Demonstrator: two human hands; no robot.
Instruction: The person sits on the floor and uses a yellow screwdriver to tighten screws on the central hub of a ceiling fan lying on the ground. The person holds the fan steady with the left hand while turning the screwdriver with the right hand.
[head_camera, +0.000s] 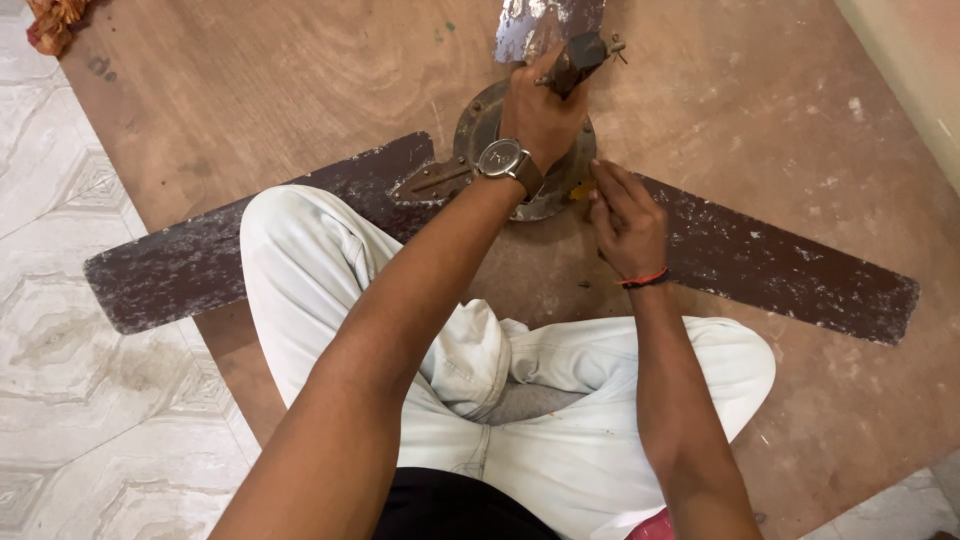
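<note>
Head view: left hand (540, 110) grips a tool (575, 62) over the fan hub (470, 130). Right hand (625, 215) pinches something tiny beside the hub. The tool might slip and poke those fingers.

A dismantled ceiling fan (520, 190) lies flat: round grey motor hub (478, 125) at twelve o'clock, worn brown blades (790, 265) reaching toward three, nine and twelve.

A dark tool handle (575, 62) stands above the hub.

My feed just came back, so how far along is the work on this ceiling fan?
Done: the fan hub lies on the brown board, off any ceiling. In hand: the left hand grips a dark-handled tool above the hub, while the right hand pinches at the hub's edge. Left: the left blade, right blade and top blade all appear attached and badly worn.
</note>
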